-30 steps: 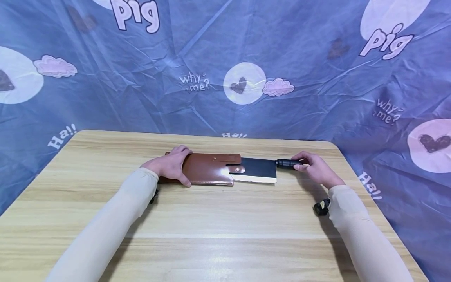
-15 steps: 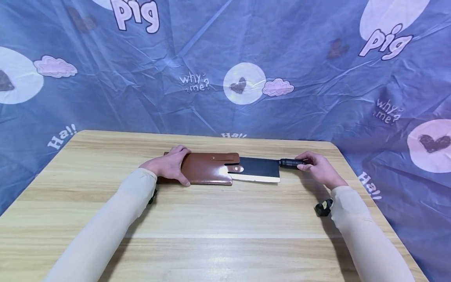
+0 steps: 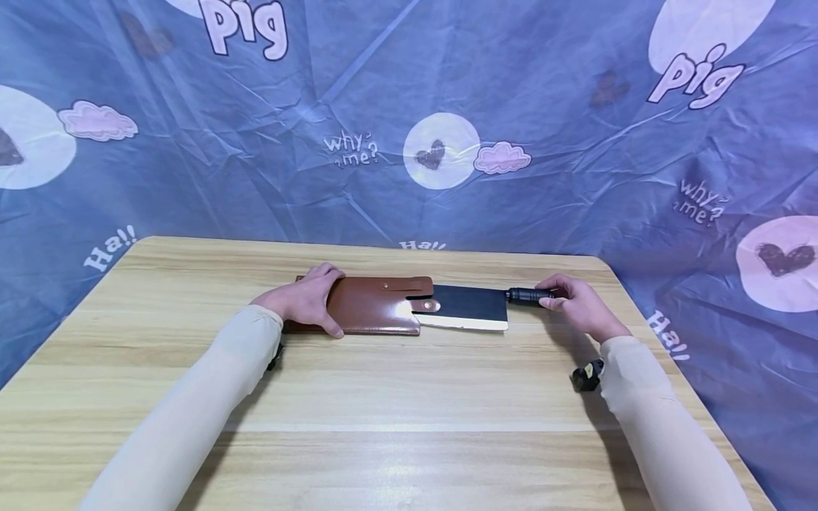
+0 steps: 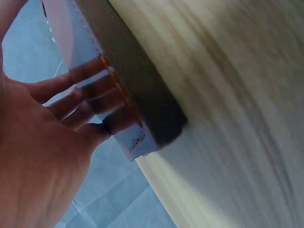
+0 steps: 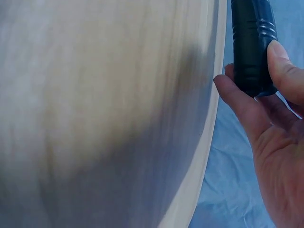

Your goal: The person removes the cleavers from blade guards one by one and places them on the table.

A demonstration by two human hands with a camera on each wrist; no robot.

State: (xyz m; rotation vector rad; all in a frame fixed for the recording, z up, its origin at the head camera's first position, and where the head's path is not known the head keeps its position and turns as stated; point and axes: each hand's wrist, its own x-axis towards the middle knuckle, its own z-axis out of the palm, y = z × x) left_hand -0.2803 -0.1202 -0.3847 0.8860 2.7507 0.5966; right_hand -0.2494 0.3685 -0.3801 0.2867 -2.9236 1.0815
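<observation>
A cleaver (image 3: 469,306) with a dark blade and pale cutting edge lies partly inside a brown leather sheath (image 3: 373,305) on the table. The rest of the blade is hidden in the leather. With fingers spread, my left hand (image 3: 307,301) presses on the sheath's left part, thumb toward the near edge. Its fingertips touch the glossy face of the sheath (image 4: 128,137) in the left wrist view. My right hand (image 3: 581,305) pinches the end of the black handle (image 3: 522,296) between thumb and fingers. The right wrist view shows the ridged handle (image 5: 251,47) close up.
The light wooden table (image 3: 383,411) ends at a back edge just beyond the sheath. A blue printed cloth (image 3: 268,199) hangs behind and to the right. The table's edge (image 5: 209,118) runs beside my right hand in the right wrist view.
My right hand has moved slightly right with the cleaver, and more blade shows outside the sheath than a second ago. Over the last half second almost nothing has shifted.
</observation>
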